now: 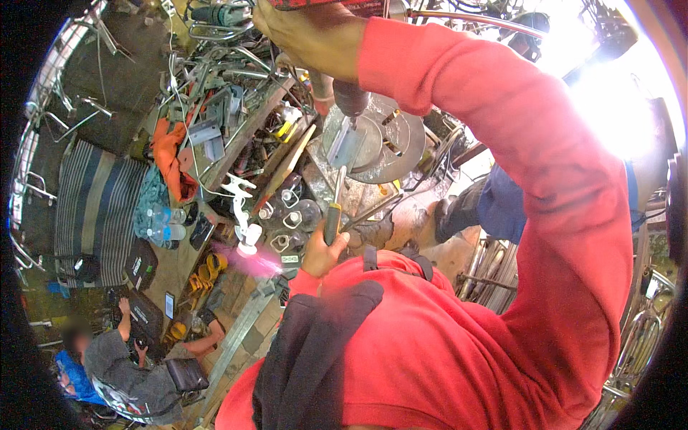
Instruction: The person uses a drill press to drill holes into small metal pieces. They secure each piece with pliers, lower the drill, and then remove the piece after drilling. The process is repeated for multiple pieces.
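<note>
My right hand (312, 36) is closed round a red power drill (362, 8), partly cut off by the top edge. Its black chuck (351, 99) points down at a flat grey metal piece (347, 145). This piece lies on a round, slotted metal plate (401, 147). Lower down, my left hand (324, 249) grips a tool with a black-and-yellow handle (332, 223). The metal shaft of that tool reaches up to the near end of the metal piece; its exact kind I cannot make out.
Left of the plate, a wooden bench (247, 129) carries heaped metal parts. Plastic bottles (304, 213) and a white clamp lamp (248, 240) stand near my left hand. Another person (136, 373) sits at a table at lower left. Blue cloth (502, 204) shows beyond my right arm.
</note>
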The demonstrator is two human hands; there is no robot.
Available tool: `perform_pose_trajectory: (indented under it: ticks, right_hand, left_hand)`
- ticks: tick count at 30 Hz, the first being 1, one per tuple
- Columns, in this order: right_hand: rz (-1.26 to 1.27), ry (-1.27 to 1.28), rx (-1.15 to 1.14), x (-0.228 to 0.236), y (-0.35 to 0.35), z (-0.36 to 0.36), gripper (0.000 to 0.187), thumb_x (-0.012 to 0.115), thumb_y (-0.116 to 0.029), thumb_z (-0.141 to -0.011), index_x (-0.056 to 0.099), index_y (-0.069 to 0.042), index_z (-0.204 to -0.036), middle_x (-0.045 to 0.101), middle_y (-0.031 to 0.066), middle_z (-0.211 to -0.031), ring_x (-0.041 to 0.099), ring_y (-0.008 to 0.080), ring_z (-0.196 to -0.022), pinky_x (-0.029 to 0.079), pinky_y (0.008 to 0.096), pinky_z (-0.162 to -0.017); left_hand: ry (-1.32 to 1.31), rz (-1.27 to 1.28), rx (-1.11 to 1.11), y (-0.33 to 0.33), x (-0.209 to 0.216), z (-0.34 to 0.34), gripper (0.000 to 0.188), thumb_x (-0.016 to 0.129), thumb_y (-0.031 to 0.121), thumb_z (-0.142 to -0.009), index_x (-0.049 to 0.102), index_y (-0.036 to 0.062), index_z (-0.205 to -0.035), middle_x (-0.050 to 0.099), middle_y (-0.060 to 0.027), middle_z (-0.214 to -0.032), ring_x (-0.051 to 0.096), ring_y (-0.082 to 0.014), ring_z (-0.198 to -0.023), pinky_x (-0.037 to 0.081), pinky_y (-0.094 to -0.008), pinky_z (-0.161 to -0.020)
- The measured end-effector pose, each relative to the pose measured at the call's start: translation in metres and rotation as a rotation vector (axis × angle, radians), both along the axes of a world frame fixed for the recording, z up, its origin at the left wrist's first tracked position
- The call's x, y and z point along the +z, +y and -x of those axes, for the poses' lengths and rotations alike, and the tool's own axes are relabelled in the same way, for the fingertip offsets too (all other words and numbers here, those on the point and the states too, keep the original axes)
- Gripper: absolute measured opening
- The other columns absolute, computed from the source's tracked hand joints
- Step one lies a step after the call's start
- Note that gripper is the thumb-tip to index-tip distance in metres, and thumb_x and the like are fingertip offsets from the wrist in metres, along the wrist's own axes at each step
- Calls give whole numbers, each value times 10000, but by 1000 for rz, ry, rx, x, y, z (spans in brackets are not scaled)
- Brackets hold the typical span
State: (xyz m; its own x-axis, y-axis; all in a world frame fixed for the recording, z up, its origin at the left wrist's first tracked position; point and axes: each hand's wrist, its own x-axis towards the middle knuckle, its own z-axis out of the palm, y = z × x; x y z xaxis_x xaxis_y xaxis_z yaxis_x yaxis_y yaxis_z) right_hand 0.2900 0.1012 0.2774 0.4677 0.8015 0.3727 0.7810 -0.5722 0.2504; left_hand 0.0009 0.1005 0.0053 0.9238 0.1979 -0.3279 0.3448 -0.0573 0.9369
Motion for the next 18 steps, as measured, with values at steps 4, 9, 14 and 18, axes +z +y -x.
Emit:
perform_pose_trajectory:
  ticks: [4,9,14,18]
  right_hand:
    - [263,-433,-93,6,6,6,176,538,-224,-824,590,-64,-877,588,67,-755,598,226,-795,483,395,-751]
    - [-61,-632,590,20,-42,24,191,626,-248,-707,600,-95,-818,576,43,-762,583,222,-813,476,395,-747]
    - [-135,-417,746,30,-154,53,269,748,-204,-607,614,-112,-821,621,44,-931,585,254,-933,485,392,-778]
    - [-64,-750,-193,54,-219,34,340,728,-309,-788,619,-76,-1010,623,65,-910,588,270,-925,445,390,-840]
  left_hand:
    - [-22,-63,0,3,4,3,448,676,241,-848,515,35,-1212,616,-79,-833,606,-218,-754,486,-358,-715]
    - [0,-261,-69,20,11,3,474,664,249,-840,497,59,-1241,648,-244,-932,631,-430,-899,489,-460,-773]
    - [-26,-470,-93,31,18,-1,512,664,234,-826,494,41,-1269,646,-258,-951,622,-447,-917,487,-468,-793]
    - [90,-613,-48,26,29,-6,556,692,294,-807,528,-5,-1247,650,-274,-973,627,-439,-948,491,-473,-821]
